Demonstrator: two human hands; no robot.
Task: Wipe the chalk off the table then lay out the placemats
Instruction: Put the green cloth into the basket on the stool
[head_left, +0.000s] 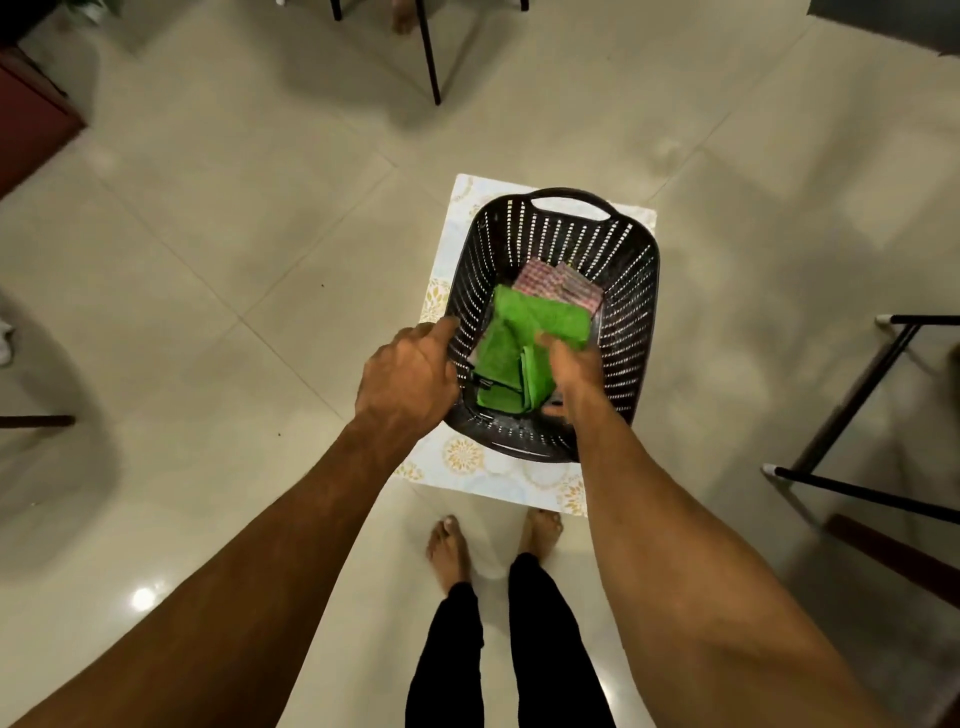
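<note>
Looking down into a black slotted basket (644, 291), set on a small surface (460, 457) with a pale floral top, above a tiled floor (208, 234). Inside, toward the near end, a rumpled green cloth (519, 322). Behind it, against the far wall, folded checked placemats (553, 286) in red and white, partly buried under the green, so no counting them.

At the basket's left rim, the left grip (410, 374), forefinger straight against the edge, other fingers hidden behind the knuckles; cannot tell whether curled over the rim. Down inside the basket, the right grip (571, 369), touching the green cloth, fingertips out of sight beneath the palm; cannot tell whether pinching the fabric or only pressing it.

Beside the cloth, a small black object (485, 384), too dim to name. Below, two bare feet (447, 551). At the top edge, dark furniture legs (431, 52), cut off.
</note>
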